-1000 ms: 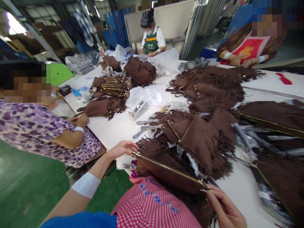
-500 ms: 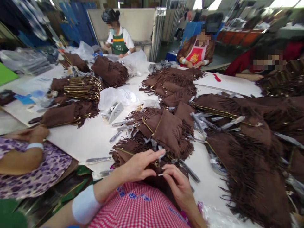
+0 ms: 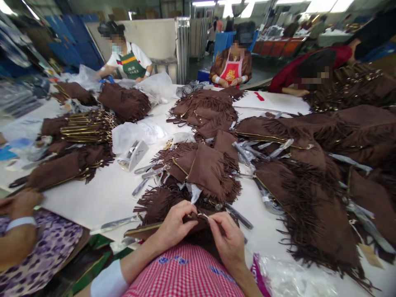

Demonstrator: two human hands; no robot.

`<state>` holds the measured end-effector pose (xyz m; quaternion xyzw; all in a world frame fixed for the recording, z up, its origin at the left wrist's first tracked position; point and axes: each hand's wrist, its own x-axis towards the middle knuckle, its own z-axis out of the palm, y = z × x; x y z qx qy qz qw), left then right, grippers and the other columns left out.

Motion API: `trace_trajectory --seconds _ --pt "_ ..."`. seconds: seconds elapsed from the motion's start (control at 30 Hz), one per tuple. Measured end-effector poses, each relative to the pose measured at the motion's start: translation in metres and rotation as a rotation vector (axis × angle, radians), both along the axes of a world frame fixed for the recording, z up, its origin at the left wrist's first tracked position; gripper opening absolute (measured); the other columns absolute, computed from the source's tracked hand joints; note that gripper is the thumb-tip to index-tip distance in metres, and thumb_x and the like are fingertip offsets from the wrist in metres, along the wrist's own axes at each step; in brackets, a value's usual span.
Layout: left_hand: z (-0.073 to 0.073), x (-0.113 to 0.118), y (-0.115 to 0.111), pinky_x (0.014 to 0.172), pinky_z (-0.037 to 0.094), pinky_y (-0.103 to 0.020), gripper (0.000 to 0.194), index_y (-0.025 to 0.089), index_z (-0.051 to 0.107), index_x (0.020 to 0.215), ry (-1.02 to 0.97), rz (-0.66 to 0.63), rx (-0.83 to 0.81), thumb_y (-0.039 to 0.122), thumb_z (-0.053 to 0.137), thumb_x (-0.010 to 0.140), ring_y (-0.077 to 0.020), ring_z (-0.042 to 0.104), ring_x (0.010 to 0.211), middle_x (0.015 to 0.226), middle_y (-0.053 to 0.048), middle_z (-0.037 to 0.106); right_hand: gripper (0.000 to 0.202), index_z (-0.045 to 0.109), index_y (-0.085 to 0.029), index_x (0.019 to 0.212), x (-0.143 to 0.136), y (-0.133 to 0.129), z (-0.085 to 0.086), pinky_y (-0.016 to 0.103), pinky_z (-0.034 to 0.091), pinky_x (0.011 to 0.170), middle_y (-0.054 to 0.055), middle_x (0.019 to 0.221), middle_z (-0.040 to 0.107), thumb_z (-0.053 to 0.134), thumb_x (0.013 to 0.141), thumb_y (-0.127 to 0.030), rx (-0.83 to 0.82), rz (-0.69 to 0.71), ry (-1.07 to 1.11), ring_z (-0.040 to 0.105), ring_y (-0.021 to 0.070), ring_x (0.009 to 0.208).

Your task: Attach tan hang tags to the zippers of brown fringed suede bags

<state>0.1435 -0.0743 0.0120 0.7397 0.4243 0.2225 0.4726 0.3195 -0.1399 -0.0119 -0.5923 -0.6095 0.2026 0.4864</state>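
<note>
My left hand (image 3: 178, 225) has its fingers curled together at the top edge of a brown fringed bag (image 3: 198, 227) that lies against my checked apron. My right hand (image 3: 228, 236) pinches one end of a small, thin, pale shiny piece (image 3: 202, 215). That piece spans the short gap between both hands' fingertips; its exact kind is too small to make out. A gold zipper (image 3: 144, 229) shows along the bag, left of my hands. Just beyond lies another brown fringed bag (image 3: 207, 169), with a strip of translucent wrapping (image 3: 194, 193) hanging toward my fingers.
A white tape dispenser (image 3: 133, 156) stands on the white table (image 3: 83, 204). More fringed bags (image 3: 312, 206) are heaped at right, and clear plastic bags (image 3: 287, 272) lie near my right arm. A co-worker's arm (image 3: 23, 218) rests at left; other people sit across the table.
My left hand's fingers have gone from stretched out to curled in at the bag. My right hand keeps its pinch. The view has swung right.
</note>
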Motion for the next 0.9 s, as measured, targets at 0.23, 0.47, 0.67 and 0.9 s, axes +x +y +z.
trace_trajectory --seconds 0.23,0.47,0.67,0.9 --pt "-0.003 0.004 -0.006 0.075 0.042 -0.029 0.004 0.019 0.064 0.078 -0.07 0.084 -0.031 0.021 0.066 0.08 -0.0173 0.056 0.083 0.083 -0.003 0.06 0.013 0.063 -0.022 0.084 -0.003 0.0 -0.001 0.025 0.05 0.064 0.001 0.076 0.067 0.055 0.092 -0.017 0.036 0.067 -0.072 0.064 0.0144 0.069" --pt "-0.007 0.004 -0.007 0.077 0.042 -0.029 0.003 0.019 0.065 0.08 -0.06 0.093 -0.003 0.021 0.064 0.082 -0.0178 0.055 0.085 0.084 -0.003 0.06 0.013 0.065 -0.022 0.084 -0.002 -0.002 -0.004 0.027 0.053 0.064 0.002 0.076 0.07 0.055 0.092 -0.018 0.066 0.105 -0.114 0.067 0.0154 0.069" --pt "-0.005 0.004 -0.006 0.076 0.042 -0.029 0.007 0.019 0.064 0.078 -0.067 0.089 -0.018 0.025 0.066 0.082 -0.0178 0.055 0.083 0.083 -0.003 0.06 0.013 0.067 -0.022 0.087 -0.002 -0.002 -0.006 0.028 0.055 0.067 0.004 0.08 0.072 0.056 0.091 -0.017 0.096 0.122 -0.105 0.069 0.0173 0.073" --pt "-0.006 0.004 -0.008 0.076 0.041 -0.027 0.002 0.019 0.065 0.081 -0.073 0.073 -0.014 0.017 0.066 0.081 -0.0166 0.055 0.084 0.083 -0.002 0.059 0.013 0.066 -0.022 0.086 -0.005 0.002 -0.013 0.028 0.054 0.067 0.003 0.078 0.071 0.056 0.091 -0.015 0.069 0.103 -0.065 0.067 0.0167 0.072"
